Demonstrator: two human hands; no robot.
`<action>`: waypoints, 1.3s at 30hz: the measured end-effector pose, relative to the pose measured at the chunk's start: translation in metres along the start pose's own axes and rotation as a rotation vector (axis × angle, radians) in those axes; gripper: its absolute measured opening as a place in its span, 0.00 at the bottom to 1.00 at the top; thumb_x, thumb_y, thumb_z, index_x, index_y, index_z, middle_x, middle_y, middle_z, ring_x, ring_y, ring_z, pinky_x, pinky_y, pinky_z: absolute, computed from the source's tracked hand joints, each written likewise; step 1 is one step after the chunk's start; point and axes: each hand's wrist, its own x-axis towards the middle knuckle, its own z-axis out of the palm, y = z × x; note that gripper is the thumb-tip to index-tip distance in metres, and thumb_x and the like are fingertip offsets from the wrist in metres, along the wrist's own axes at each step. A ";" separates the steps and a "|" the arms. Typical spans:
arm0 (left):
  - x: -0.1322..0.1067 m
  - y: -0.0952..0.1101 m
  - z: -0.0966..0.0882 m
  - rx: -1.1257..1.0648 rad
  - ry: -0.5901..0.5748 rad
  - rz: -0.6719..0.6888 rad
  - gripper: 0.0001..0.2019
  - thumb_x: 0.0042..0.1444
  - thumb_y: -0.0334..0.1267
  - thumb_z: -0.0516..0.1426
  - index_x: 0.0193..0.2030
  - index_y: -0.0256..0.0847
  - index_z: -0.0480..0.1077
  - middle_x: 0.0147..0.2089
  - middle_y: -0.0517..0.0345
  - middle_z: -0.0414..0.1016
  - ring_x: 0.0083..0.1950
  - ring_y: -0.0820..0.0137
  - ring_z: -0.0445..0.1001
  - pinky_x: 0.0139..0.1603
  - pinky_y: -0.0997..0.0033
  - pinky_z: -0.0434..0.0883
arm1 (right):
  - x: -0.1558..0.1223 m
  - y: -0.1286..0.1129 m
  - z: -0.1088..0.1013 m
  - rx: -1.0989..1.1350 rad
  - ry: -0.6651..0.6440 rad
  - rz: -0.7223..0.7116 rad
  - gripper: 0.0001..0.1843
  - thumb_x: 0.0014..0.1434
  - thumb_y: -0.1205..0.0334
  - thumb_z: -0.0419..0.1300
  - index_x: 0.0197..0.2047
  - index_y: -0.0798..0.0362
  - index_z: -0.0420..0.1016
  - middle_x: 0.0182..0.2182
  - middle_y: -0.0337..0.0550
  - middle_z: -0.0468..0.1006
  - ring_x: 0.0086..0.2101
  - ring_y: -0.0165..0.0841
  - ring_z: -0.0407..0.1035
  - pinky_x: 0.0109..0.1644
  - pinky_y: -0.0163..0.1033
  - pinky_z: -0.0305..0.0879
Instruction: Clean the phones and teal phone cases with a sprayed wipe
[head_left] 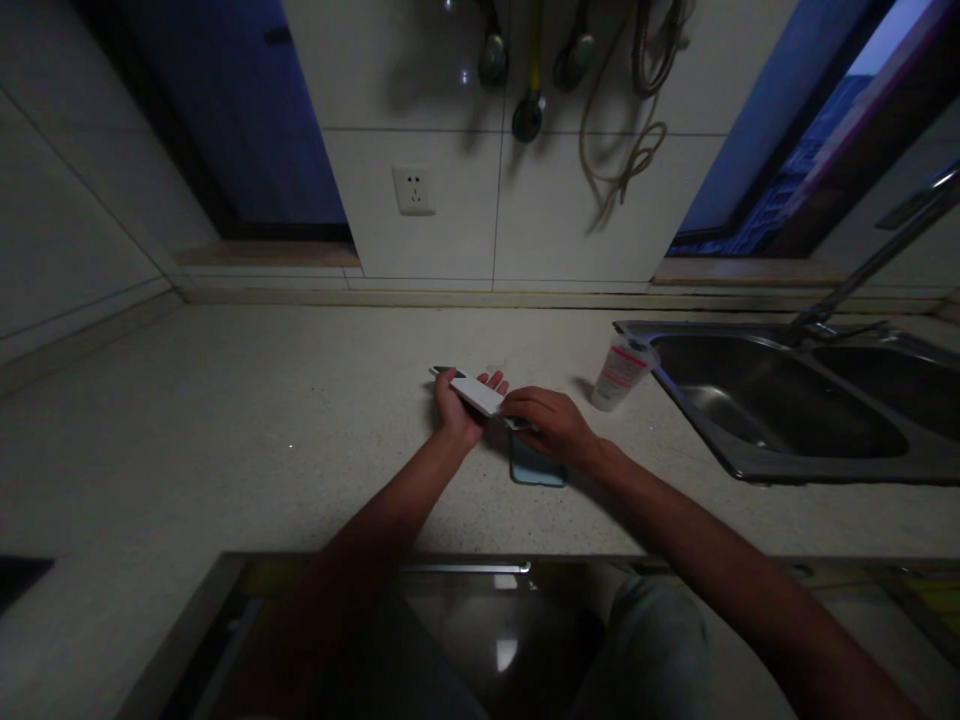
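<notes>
My left hand point(457, 412) is wrapped round a white phone-like slab point(478, 393) with a dark far end. It is held tilted above the counter, my thumb along one side and my fingertips showing at the other. My right hand point(551, 422) is closed at the slab's lower right end, fingers bent together. Whatever those fingers pinch is too dim and small to make out. Under my right hand a light-blue flat rectangle with rounded corners, like a phone or phone case point(537, 468), lies on the counter, partly covered by the hand.
A clear plastic cup point(622, 372) with red print stands to the right, beside the steel double sink point(739, 472) and its faucet point(862, 270). The pale countertop point(247, 430) ends at a front edge near my body. A wall socket point(413, 190), pipes and a looped cord point(637, 160) are behind.
</notes>
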 end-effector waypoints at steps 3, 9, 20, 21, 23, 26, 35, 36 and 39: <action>0.000 0.002 0.000 0.011 -0.005 0.011 0.15 0.60 0.50 0.52 0.44 0.41 0.68 0.46 0.43 0.73 0.54 0.53 0.78 0.47 0.52 0.81 | -0.002 0.004 -0.003 -0.030 -0.038 0.050 0.15 0.66 0.63 0.57 0.55 0.52 0.74 0.43 0.52 0.81 0.40 0.38 0.76 0.40 0.41 0.74; 0.000 0.006 0.001 0.024 -0.007 0.059 0.14 0.61 0.49 0.50 0.43 0.41 0.67 0.45 0.45 0.71 0.54 0.54 0.78 0.48 0.52 0.80 | -0.004 0.011 -0.007 -0.115 -0.112 0.163 0.11 0.62 0.67 0.59 0.48 0.54 0.76 0.40 0.51 0.78 0.37 0.38 0.73 0.37 0.40 0.71; -0.002 0.003 0.002 0.010 0.032 0.028 0.15 0.62 0.50 0.52 0.45 0.41 0.66 0.46 0.46 0.71 0.54 0.54 0.78 0.49 0.52 0.80 | 0.001 -0.004 0.002 0.019 -0.061 0.026 0.11 0.68 0.63 0.56 0.52 0.51 0.75 0.41 0.49 0.81 0.40 0.35 0.77 0.40 0.38 0.74; -0.002 0.002 0.002 0.001 0.043 0.021 0.14 0.61 0.50 0.52 0.45 0.42 0.66 0.47 0.46 0.71 0.53 0.53 0.79 0.49 0.51 0.80 | 0.002 -0.005 0.003 0.026 -0.059 0.007 0.12 0.68 0.64 0.56 0.53 0.51 0.74 0.42 0.49 0.81 0.41 0.35 0.77 0.41 0.39 0.74; -0.001 0.002 0.001 -0.011 0.049 -0.001 0.15 0.60 0.50 0.54 0.45 0.42 0.66 0.47 0.45 0.70 0.52 0.53 0.79 0.48 0.49 0.80 | 0.002 -0.006 0.003 0.043 -0.055 -0.017 0.13 0.68 0.64 0.56 0.54 0.52 0.74 0.43 0.50 0.82 0.43 0.35 0.77 0.42 0.39 0.75; -0.001 0.004 0.001 0.015 0.032 -0.015 0.16 0.61 0.52 0.53 0.45 0.41 0.65 0.47 0.45 0.70 0.52 0.53 0.79 0.47 0.51 0.80 | 0.002 -0.006 0.002 0.074 -0.074 -0.037 0.13 0.68 0.64 0.56 0.54 0.53 0.74 0.42 0.49 0.82 0.41 0.35 0.77 0.42 0.39 0.74; -0.005 0.009 0.007 0.170 0.060 0.137 0.17 0.62 0.53 0.53 0.48 0.43 0.66 0.48 0.49 0.68 0.57 0.56 0.75 0.51 0.55 0.80 | 0.005 -0.002 -0.006 -0.027 0.086 0.209 0.06 0.67 0.64 0.59 0.43 0.54 0.76 0.30 0.44 0.78 0.31 0.34 0.71 0.34 0.38 0.68; -0.005 0.008 0.007 0.191 0.065 0.147 0.17 0.63 0.53 0.53 0.48 0.43 0.67 0.48 0.48 0.68 0.56 0.56 0.75 0.50 0.56 0.80 | 0.006 -0.003 -0.006 -0.003 0.077 0.199 0.06 0.67 0.64 0.58 0.43 0.53 0.76 0.30 0.44 0.78 0.30 0.34 0.71 0.34 0.38 0.68; -0.008 0.006 0.009 0.256 0.072 0.176 0.18 0.64 0.54 0.52 0.48 0.41 0.67 0.47 0.47 0.68 0.54 0.57 0.76 0.47 0.59 0.81 | 0.006 -0.009 -0.001 0.096 0.017 0.158 0.07 0.69 0.63 0.58 0.46 0.52 0.76 0.33 0.44 0.79 0.33 0.33 0.72 0.37 0.37 0.69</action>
